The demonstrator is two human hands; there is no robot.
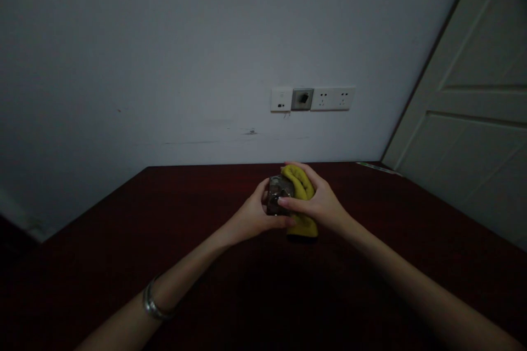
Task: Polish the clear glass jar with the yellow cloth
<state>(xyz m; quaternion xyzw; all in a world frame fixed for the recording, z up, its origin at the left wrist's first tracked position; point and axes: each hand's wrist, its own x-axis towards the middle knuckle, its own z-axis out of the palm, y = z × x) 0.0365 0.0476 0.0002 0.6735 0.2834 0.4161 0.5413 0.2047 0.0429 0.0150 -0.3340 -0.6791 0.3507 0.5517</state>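
Observation:
My left hand (pixel 252 216) is wrapped round a small clear glass (pixel 276 196) and holds it above the dark red table (pixel 123 241). A silver bracelet (pixel 155 303) sits on that wrist. My right hand (pixel 321 203) is closed on a yellow cloth (pixel 302 197) and presses it against the glass's right side. The cloth hangs down below my right palm. Both hands meet at the middle of the table.
A white wall rises behind the table, with a row of wall sockets (pixel 313 99) on it. A white door (pixel 473 115) stands at the right. A thin flat object (pixel 376 167) lies at the table's far right corner.

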